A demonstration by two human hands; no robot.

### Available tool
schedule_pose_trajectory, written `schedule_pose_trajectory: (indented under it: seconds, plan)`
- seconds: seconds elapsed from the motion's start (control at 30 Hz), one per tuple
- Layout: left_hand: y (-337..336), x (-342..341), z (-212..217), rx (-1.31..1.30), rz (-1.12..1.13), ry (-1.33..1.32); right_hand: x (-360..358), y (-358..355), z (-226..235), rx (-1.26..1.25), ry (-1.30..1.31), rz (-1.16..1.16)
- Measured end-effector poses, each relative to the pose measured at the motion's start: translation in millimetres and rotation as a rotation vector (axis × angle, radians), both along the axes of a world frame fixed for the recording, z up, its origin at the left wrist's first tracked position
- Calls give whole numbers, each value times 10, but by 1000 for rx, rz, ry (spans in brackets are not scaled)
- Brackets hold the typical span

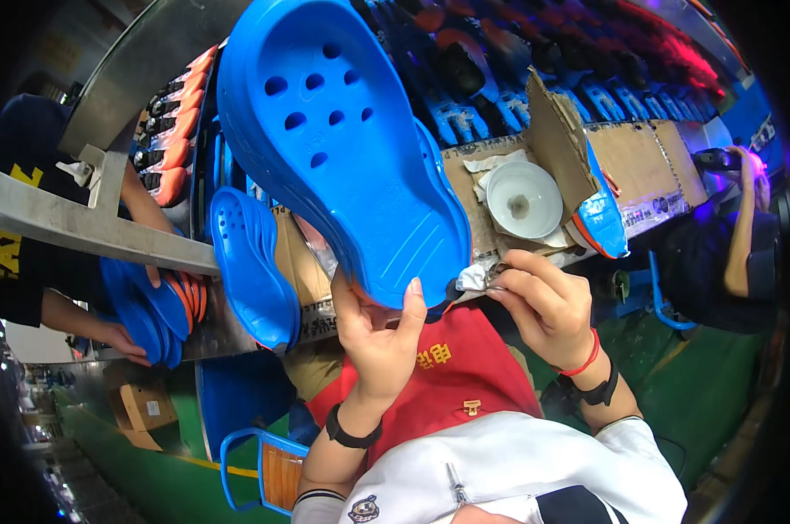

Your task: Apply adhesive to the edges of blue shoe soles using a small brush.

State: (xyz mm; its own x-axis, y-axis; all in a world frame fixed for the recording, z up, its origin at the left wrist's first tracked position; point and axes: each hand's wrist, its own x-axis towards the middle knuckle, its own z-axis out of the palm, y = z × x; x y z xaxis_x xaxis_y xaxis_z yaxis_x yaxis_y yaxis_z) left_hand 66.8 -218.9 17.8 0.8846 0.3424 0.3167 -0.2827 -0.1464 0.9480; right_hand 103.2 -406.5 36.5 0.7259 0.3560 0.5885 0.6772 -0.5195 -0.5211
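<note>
A large blue shoe sole [386,201] with several holes in its toe half stands tilted before me, heel end nearest. My left hand [377,336] grips it at the heel, thumb on the inner face and fingers behind. Beside the heel, my right hand [548,310] pinches a small crumpled white wad [473,279], cloth or paper, close to the sole's edge; whether they touch I cannot tell. A white bowl [494,208] with a little murky residue sits on cardboard beyond that hand. More blue soles [253,284] lie stacked to the left.
An upright cardboard flap [562,131] stands by the bowl, with a blue and orange shoe part [601,210] beside it. Shoes line the far side. A metal rail [89,218] crosses the left. A co-worker's hand [126,341] holds soles there; another person's arm [741,227] shows right.
</note>
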Motion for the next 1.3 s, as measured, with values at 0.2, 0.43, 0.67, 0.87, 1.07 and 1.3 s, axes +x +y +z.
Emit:
schedule_pose_trajectory:
  seconds: [0.2, 0.43, 0.67, 0.87, 1.07, 1.3]
  plan:
    - [-19, -30, 6, -3, 14, -27, -26, 61, -14, 0, -12, 73]
    - [-25, -37, -5, 11, 30, -44, -23, 63, -38, 39, 16, 71]
    - [-40, -31, 2, -13, 33, -55, -15, 33, -23, 17, 22, -30]
    - [-50, -49, -8, 13, 31, -54, -24, 16, -27, 56, 43, -37]
    - [-51, -67, -15, -2, 17, -85, -30, 0, -16, 52, 46, -55]
    - [-27, 2, -4, 29, 23, -95, 0, 76, -39, 49, 52, -3]
